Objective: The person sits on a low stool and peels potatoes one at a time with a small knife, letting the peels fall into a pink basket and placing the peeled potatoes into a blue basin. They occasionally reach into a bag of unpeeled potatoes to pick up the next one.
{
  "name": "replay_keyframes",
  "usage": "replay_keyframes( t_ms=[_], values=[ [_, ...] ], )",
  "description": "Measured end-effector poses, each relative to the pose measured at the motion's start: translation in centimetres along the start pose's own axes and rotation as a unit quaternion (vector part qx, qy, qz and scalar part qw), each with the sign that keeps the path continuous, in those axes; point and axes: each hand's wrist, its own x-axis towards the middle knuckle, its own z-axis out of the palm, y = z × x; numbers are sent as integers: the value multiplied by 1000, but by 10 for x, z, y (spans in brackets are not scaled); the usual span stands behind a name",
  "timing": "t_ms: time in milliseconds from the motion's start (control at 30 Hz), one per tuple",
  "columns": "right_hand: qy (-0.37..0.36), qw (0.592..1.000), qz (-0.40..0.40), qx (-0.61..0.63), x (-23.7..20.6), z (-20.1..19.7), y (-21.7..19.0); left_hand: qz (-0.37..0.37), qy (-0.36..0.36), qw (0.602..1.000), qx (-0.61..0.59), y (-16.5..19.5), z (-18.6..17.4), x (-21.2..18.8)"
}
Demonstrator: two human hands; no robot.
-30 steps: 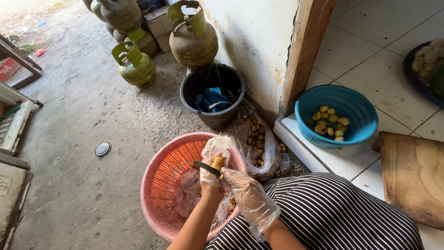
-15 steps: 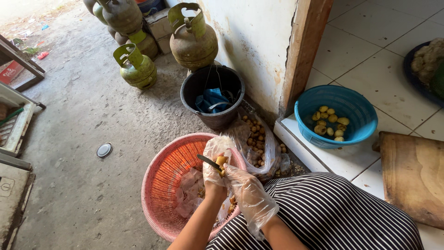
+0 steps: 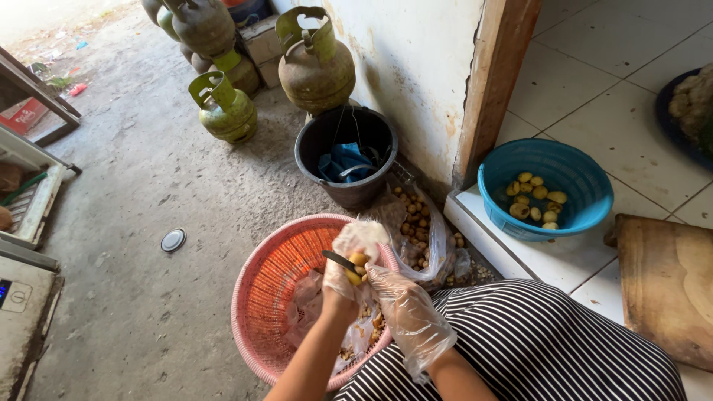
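Head view shows both my gloved hands over one pink basket (image 3: pixel 260 297) at 6 o'clock. My left hand (image 3: pixel 349 260) is closed around one small yellow potato (image 3: pixel 358 260); my right hand (image 3: pixel 405 312) grips one knife (image 3: pixel 338 260), its blade touching the potato. One clear bag of unpeeled potatoes (image 3: pixel 416 230) lies just beside the basket at 1 o'clock. One blue bowl (image 3: pixel 579 186) at 2 o'clock holds about ten peeled potatoes (image 3: pixel 535 197). One black bucket (image 3: pixel 345 148) stands at 12 o'clock, with four gas cylinders (image 3: pixel 316 63) beyond it.
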Motion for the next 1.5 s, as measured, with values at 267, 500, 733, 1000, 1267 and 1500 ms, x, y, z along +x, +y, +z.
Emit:
replay_keyframes(
  t_ms=[267, 500, 733, 1000, 1267, 1500],
  values=[
    [-15, 996, -33, 85, 0, -7, -8, -22, -40, 999, -27, -5, -8, 6],
    [18, 994, -111, -4, -2, -5, 0, -28, -34, 998, -50, -16, -13, 15],
    [25, 998, -61, -16, 0, 7, 14, -39, -11, 999, -26, -17, -9, 14],
    [62, 997, -44, 9, 1, 3, 15, -50, -6, 998, -48, -15, -2, 7],
    [28, 997, -78, -5, -4, 3, 17, -27, -19, 999, -22, -4, -13, 8],
    [34, 997, -71, 8, -1, 3, 8, -34, -33, 997, -53, -9, -12, 7]
  ],
)
